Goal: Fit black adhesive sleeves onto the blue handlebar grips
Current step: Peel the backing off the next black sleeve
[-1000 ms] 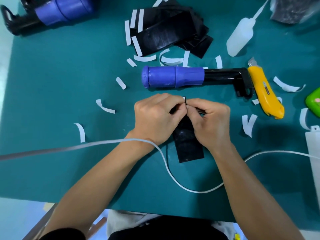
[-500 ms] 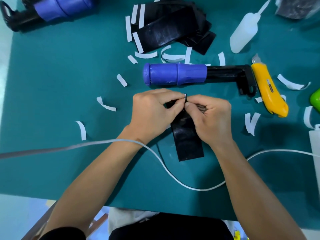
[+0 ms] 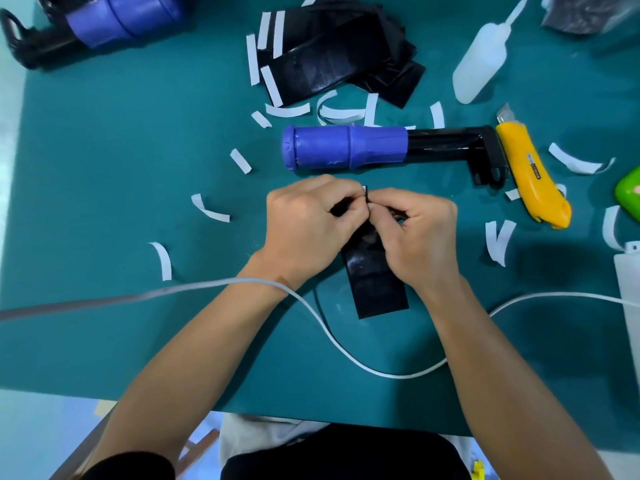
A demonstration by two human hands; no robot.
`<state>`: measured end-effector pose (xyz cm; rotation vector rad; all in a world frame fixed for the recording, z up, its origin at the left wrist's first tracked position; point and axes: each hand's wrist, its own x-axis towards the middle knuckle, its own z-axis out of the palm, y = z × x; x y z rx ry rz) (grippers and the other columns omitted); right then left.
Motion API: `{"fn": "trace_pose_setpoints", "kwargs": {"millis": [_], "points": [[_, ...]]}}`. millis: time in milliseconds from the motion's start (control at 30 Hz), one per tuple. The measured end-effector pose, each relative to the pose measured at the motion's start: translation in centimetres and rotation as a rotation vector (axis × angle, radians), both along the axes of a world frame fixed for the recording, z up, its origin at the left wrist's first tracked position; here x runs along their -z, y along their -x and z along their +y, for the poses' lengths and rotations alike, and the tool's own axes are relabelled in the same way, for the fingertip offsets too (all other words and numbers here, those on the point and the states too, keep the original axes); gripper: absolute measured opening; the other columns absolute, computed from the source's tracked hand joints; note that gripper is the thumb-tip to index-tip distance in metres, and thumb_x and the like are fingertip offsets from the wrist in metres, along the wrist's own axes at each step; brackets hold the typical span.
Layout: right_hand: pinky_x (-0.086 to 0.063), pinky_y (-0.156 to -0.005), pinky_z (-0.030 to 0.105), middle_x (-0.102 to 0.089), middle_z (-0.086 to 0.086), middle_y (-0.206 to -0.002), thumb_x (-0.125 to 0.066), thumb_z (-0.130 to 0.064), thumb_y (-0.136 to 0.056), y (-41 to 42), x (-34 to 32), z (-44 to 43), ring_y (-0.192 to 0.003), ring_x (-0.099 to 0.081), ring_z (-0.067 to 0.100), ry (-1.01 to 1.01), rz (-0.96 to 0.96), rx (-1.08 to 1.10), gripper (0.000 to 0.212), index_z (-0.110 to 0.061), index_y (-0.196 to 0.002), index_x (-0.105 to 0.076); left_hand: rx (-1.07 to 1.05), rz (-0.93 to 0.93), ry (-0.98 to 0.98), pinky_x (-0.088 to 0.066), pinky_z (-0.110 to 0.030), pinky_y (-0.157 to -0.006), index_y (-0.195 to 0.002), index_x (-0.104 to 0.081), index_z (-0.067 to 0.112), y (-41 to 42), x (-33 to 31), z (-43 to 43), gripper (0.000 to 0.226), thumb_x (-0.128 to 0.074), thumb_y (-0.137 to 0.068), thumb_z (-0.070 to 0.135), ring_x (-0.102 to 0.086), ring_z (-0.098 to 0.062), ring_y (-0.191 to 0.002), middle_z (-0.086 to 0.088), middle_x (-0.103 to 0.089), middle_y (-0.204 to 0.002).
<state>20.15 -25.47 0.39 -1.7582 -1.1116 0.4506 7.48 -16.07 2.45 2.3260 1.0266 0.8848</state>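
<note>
Our left hand and right hand both pinch the far end of 1 black sleeve at the middle of the bench, while the blue grip just beyond looks uncovered, fitting seemingly not begun.

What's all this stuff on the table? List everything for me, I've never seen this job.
mat: one, teal, covers the table
middle grip: one, blue on black bar, mat centre
far grip: one, blue, top left corner
sleeve pile: several, black, top centre
held sleeve: one, black, between the hands
backing strips: over a dozen, white, scattered
squeeze bottle: one, white, top right
utility knife: one, yellow, right of the bar
cable: one, white, across the front
green object: one, right edge, cut off
left hand: one, pinching the held sleeve's top
right hand: one, pinching the same edge
</note>
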Motion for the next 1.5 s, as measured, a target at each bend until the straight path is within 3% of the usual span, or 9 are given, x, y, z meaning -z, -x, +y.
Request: {"fn": "trace_pose_setpoints", "kwargs": {"millis": [333,433,633,900,1100,1200,1300,1433,1500], "points": [[-0.052,-0.070,0.019,-0.077,-0.018,-0.082,-0.070,-0.007,-0.091,-0.7,0.3,0.5,-0.077,-0.074,0.003,0.061,0.211,0.002,0.017,-0.020,-0.092,-0.082,-0.067,-0.064,0.384,-0.053,-0.028,-0.067,-0.074,-0.079,0.018,-0.8,-0.3,-0.1,0.006,-0.073,-0.077,0.021,-0.062,-0.008,-0.066,0.009,-0.070,-0.070],[-0.051,-0.067,0.016,-0.076,-0.019,-0.080,-0.069,-0.010,-0.091,-0.8,0.0,0.5,-0.073,-0.074,0.004,0.049,0.209,0.005,0.022,-0.030,-0.091,-0.079,-0.066,-0.086,0.384,-0.049,-0.015,-0.070,-0.082,-0.083,0.021,-0.6,-0.3,0.1,0.007,-0.080,-0.082,0.015,-0.064,0.002,-0.069,0.016,-0.073,-0.076],[-0.057,-0.066,0.043,-0.076,-0.001,-0.077,-0.069,-0.010,-0.093,-0.3,0.4,0.3,-0.069,-0.071,0.021,0.042,0.117,0.030,0.011,-0.012,-0.092,-0.081,-0.059,-0.054,0.310,-0.038,-0.002,-0.072,-0.088,-0.085,0.020,-0.4,-0.2,-0.1,0.005,-0.084,-0.083,0.018,-0.057,0.018,-0.069,0.017,-0.074,-0.084],[-0.054,-0.061,0.043,-0.076,0.004,-0.076,-0.070,-0.009,-0.095,0.0,0.7,0.3,-0.066,-0.070,0.026,0.019,0.076,0.035,0.011,-0.009,-0.093,-0.082,-0.064,-0.052,0.326,-0.052,-0.020,-0.069,-0.076,-0.079,0.020,-0.6,-0.3,-0.2,0.006,-0.077,-0.079,0.016,-0.061,0.000,-0.066,0.013,-0.071,-0.073],[-0.060,-0.070,0.044,-0.078,-0.010,-0.087,-0.070,-0.012,-0.092,0.1,0.8,0.6,-0.075,-0.075,0.012,0.038,0.176,0.057,0.011,-0.016,-0.092,-0.081,-0.070,-0.060,0.445,-0.042,-0.012,-0.064,-0.071,-0.072,0.021,-0.9,0.1,0.0,0.008,-0.074,-0.074,0.014,-0.054,-0.001,-0.060,0.015,-0.065,-0.069],[-0.059,-0.069,0.046,-0.078,-0.010,-0.080,-0.069,-0.016,-0.091,0.0,0.8,0.7,-0.073,-0.075,0.019,0.070,0.252,0.064,0.012,-0.021,-0.092,-0.080,-0.055,-0.084,0.496,-0.041,-0.013,-0.063,-0.071,-0.071,0.025,-0.9,0.2,0.2,0.009,-0.074,-0.073,0.016,-0.054,-0.001,-0.059,0.015,-0.067,-0.071],[-0.055,-0.062,0.038,-0.076,-0.009,-0.073,-0.069,-0.018,-0.090,-0.1,0.5,0.7,-0.067,-0.071,0.020,0.089,0.265,0.071,0.012,-0.024,-0.089,-0.079,-0.025,-0.104,0.502,-0.042,-0.015,-0.063,-0.071,-0.071,0.028,-0.8,0.3,0.4,0.008,-0.071,-0.074,0.020,-0.054,-0.002,-0.059,0.015,-0.067,-0.071],[-0.045,-0.059,0.017,-0.073,-0.017,-0.067,-0.070,-0.014,-0.090,0.0,-0.2,0.9,-0.060,-0.062,-0.003,0.087,0.313,0.073,0.023,-0.034,-0.081,-0.076,-0.002,-0.139,0.508,-0.042,-0.015,-0.062,-0.071,-0.071,0.027,-0.8,0.4,0.5,0.009,-0.070,-0.074,0.019,-0.053,-0.002,-0.059,0.012,-0.068,-0.073],[-0.043,-0.059,0.014,-0.071,-0.019,-0.064,-0.070,-0.012,-0.089,0.0,-0.4,0.9,-0.058,-0.059,-0.004,0.088,0.345,0.074,0.028,-0.037,-0.077,-0.073,0.002,-0.150,0.512,-0.041,-0.015,-0.061,-0.070,-0.071,0.027,-0.7,0.5,0.7,0.012,-0.070,-0.075,0.016,-0.052,-0.001,-0.058,0.012,-0.067,-0.072]]}}
